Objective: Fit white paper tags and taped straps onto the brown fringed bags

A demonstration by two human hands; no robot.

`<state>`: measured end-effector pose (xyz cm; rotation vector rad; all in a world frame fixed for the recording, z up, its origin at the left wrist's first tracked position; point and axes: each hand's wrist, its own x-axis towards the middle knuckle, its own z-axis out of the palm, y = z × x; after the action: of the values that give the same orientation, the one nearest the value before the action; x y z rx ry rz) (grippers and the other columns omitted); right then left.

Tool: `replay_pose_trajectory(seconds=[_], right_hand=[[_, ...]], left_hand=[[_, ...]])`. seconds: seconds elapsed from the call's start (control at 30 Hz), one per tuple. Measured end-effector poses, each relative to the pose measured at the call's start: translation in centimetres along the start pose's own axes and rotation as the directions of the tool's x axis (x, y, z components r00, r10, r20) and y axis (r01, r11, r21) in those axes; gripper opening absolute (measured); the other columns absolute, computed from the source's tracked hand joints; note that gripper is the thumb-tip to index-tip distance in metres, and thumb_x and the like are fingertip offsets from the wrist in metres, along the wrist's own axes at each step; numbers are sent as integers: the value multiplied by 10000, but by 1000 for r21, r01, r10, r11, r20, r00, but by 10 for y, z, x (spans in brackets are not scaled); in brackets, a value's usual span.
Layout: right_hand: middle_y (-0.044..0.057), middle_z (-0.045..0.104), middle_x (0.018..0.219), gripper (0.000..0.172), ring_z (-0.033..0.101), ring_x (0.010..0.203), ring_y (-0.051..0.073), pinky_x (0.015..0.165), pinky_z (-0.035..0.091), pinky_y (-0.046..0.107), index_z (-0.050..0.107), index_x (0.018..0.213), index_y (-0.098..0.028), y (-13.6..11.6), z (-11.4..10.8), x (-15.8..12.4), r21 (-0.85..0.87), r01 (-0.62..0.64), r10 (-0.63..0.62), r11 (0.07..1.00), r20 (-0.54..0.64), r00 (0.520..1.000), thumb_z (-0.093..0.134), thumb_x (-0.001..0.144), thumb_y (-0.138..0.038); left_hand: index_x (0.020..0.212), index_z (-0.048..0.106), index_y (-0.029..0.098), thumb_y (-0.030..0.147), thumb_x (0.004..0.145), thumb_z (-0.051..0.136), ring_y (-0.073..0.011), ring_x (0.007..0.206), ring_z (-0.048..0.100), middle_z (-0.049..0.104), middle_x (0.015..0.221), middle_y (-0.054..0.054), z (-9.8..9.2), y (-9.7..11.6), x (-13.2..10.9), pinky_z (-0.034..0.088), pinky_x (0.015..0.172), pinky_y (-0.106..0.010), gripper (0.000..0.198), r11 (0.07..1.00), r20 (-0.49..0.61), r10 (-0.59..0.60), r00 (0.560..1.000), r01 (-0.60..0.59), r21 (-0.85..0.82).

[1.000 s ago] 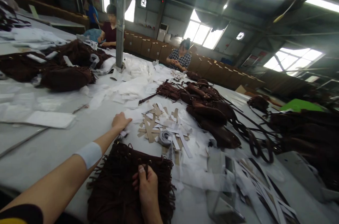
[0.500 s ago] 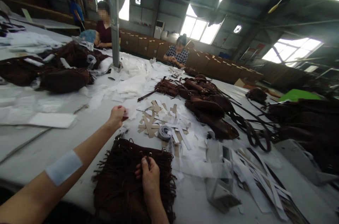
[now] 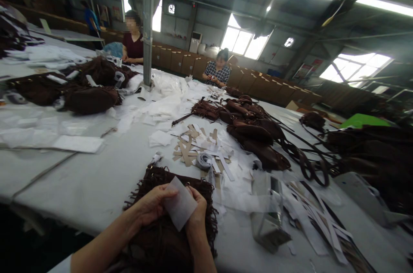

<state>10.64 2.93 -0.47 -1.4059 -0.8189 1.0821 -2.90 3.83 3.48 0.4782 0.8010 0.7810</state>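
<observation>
Left hand [image 3: 154, 203] back at lower centre, pinching white sheet [image 3: 180, 207] over fringed bag [image 3: 161, 240]; right hand [image 3: 198, 209] curled, grip unclear; work now two-handed.

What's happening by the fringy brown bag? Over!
Left grip pinching thin white sheet; right grip at its right edge, exact hold unclear. Fringed bag underneath, on table. Sheet hides part of bag; loose strips just beyond.
</observation>
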Motion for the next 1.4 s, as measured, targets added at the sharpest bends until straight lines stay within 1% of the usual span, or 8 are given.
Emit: replay_pose_trajectory(seconds=[0.13, 0.37, 0.5, 0.57, 0.73, 0.83, 0.93, 1.4], right_hand=[[62, 691, 638, 341, 606, 612, 194, 540, 476, 269, 735, 752, -114, -13, -10, 16, -128, 18, -20, 992, -8, 1000, 674, 654, -435], [34, 653, 526, 255, 593, 531, 161, 490, 437, 230, 744, 686, -115, -41, -12, 29, -328, 48, -36, 944, 43, 998, 661, 652, -354], [37, 664, 539, 269, 570, 435, 154, 423, 419, 231, 747, 778, -116, -42, -4, 12, -396, 44, -34, 917, 34, 999, 615, 698, -338], [50, 672, 552, 316, 586, 442, 174, 421, 430, 245, 740, 871, -105, -41, 0, -3, -414, 47, -42, 909, 19, 999, 583, 731, -342], [81, 737, 800, 275, 659, 736, 221, 670, 480, 272, 748, 875, -179, -38, -2, -35, -453, 186, -174, 872, 70, 982, 555, 797, -358], [46, 674, 577, 382, 587, 505, 175, 535, 434, 255, 726, 747, -170, -28, -12, -39, -451, 144, -124, 881, 74, 989, 471, 849, -436], [16, 598, 478, 423, 491, 379, 142, 434, 377, 245, 697, 759, -148, -17, -19, -35, -409, 46, -46, 911, 11, 999, 443, 849, -473], [52, 683, 660, 321, 581, 571, 179, 508, 434, 245, 711, 815, -157, -14, -22, -44, -334, 140, -131, 932, 50, 990, 570, 779, -444]], left_hand=[[859, 656, 111, 150, 574, 752, -140, 608, 601, 692, 755, -47, -13, -10, -2, 465, 592, -231, 303, 996, 6, 34, 999, -34, 78], [746, 630, 129, 49, 562, 643, -121, 478, 524, 631, 579, 14, -8, -14, 6, 340, 451, -197, 202, 958, -129, 81, 988, -42, 282], [680, 626, 120, 165, 631, 714, -142, 499, 556, 632, 563, -14, -7, -16, 15, 386, 477, -217, 109, 980, -141, 50, 989, -22, 197], [662, 616, 122, 280, 686, 711, -148, 488, 562, 628, 552, -27, -6, -16, 19, 414, 481, -235, 187, 988, -156, 31, 987, -6, 156], [674, 620, 112, 377, 688, 738, -145, 483, 579, 638, 568, -38, -4, -19, 27, 461, 493, -248, 291, 997, -150, -2, 989, 13, 72], [695, 637, 93, 307, 659, 764, -150, 499, 596, 655, 589, -45, -3, -21, 28, 480, 507, -252, 252, 999, -141, -6, 990, 13, 49], [704, 644, 79, 282, 654, 765, -164, 515, 609, 666, 611, -64, -3, -22, 27, 486, 507, -262, 241, 999, -134, 4, 991, 2, 47], [720, 662, 63, 366, 549, 832, -131, 492, 564, 630, 591, -38, -2, -27, 20, 447, 476, -229, 387, 991, -130, 88, 988, -74, 115]])
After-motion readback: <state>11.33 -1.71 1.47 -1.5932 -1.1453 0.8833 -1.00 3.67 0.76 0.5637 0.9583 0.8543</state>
